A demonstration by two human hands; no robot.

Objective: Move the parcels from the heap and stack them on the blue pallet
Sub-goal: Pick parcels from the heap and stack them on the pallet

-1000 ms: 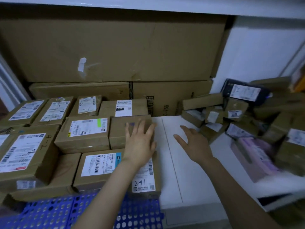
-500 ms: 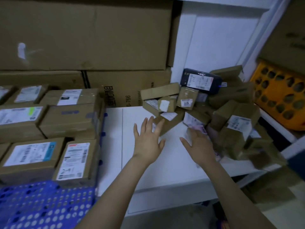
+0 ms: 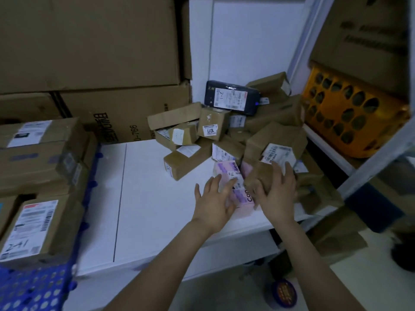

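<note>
Picking step: left hand (image 3: 213, 199) touches the pink parcel (image 3: 225, 172), right hand (image 3: 279, 191) a brown parcel (image 3: 256, 176), fingers apart; next, probably a firm grip.

**Heap at the bench's far right, stack on the pallet to its left**

The bench (image 3: 146, 198) ran across the middle. On its far right corner lay the heap of parcels (image 3: 186, 158), banked against the wall, with a pouch parcel (image 3: 231, 99) on top. At the heap's near edge lay a flat box (image 3: 241, 198), with the left hand (image 3: 213, 203) resting on its left side. Touching it on the right, a parcel (image 3: 258, 176) sat under the right hand (image 3: 278, 194). Left of the bench stood the pallet (image 3: 33, 288), carrying stacked parcels (image 3: 40, 227) close against the bench's edge. Large cartons (image 3: 89, 41) stood behind the stack and the bench. Right of the heap, a basket (image 3: 350, 113) sat on a shelf. A round tin (image 3: 284, 292) lay on the floor before the bench.
</note>
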